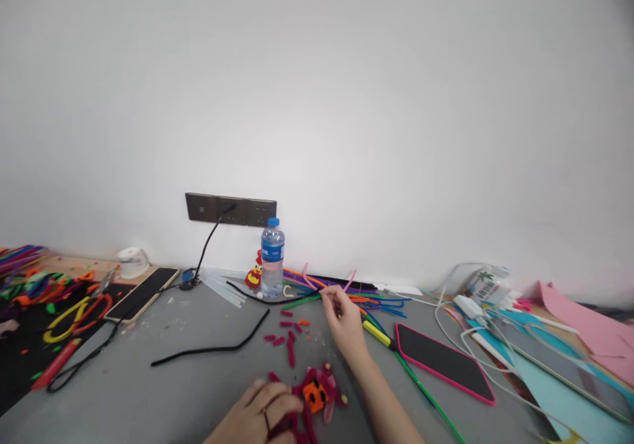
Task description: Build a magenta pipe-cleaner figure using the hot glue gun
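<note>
My left hand point(257, 414) is closed around the lower part of a dark red fuzzy pipe-cleaner figure with an orange face point(316, 396), near the front edge of the view. My fingers hide much of its body. Farther forward, my right hand point(343, 322) pinches the right end of a black pipe cleaner point(277, 302), which stretches left across the grey table. A second black pipe cleaner point(208, 351) lies bent on the table to the left. Short dark red cut pieces point(290, 351) are scattered between my hands. Behind my right hand lies a bundle of coloured pipe cleaners point(381, 304).
A water bottle point(272, 262) stands by the wall beside a small red and yellow figure point(253, 273). Scissors point(79, 318) and a phone point(142, 295) lie left. On the right are a pink-edged phone point(443, 363), white cables point(463, 345) and coloured paper point(589, 325).
</note>
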Demonstrator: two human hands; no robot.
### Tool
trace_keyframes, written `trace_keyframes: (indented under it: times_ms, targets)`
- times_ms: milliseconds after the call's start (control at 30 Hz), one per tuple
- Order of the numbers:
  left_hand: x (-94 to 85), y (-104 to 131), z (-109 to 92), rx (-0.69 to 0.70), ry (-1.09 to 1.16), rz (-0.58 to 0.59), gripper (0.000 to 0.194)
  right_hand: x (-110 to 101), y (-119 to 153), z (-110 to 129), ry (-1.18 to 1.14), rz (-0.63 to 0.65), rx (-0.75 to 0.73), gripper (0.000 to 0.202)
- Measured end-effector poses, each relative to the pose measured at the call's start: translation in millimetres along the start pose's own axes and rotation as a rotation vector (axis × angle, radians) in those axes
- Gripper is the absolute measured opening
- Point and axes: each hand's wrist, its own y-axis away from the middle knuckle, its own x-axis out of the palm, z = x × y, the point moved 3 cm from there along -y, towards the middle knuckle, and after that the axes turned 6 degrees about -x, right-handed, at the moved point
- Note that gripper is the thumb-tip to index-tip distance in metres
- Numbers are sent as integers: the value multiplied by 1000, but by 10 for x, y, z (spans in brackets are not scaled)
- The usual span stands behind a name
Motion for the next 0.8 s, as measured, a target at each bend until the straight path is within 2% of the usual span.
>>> trace_keyframes:
  times_ms: [100, 233, 333, 433, 533, 667, 800]
  targets:
    - [37, -129, 69, -74, -46, -60, 66, 41, -28, 107, 20, 120, -37, 19]
    - [212, -127, 104, -150, -69, 9, 83, 58, 44, 310, 25, 531, -31, 14]
    - [302, -102, 138, -158, -99, 25, 90, -13, 180, 343, 34, 753, 97, 6]
    - [333, -105, 195, -175, -131, -19, 94, -73, 349, 259, 8, 915, 294, 27]
    - [368, -115, 226, -160, -164, -53, 92, -80, 475, 174, -17, 982, 398, 41]
    - [393, -106, 197, -154, -147, -48, 93, -61, 538, 124, -9, 981, 484, 46]
    - [337, -107, 123, -157, -147, -81, 84, -96, 520, 123, 22, 971, 561, 55]
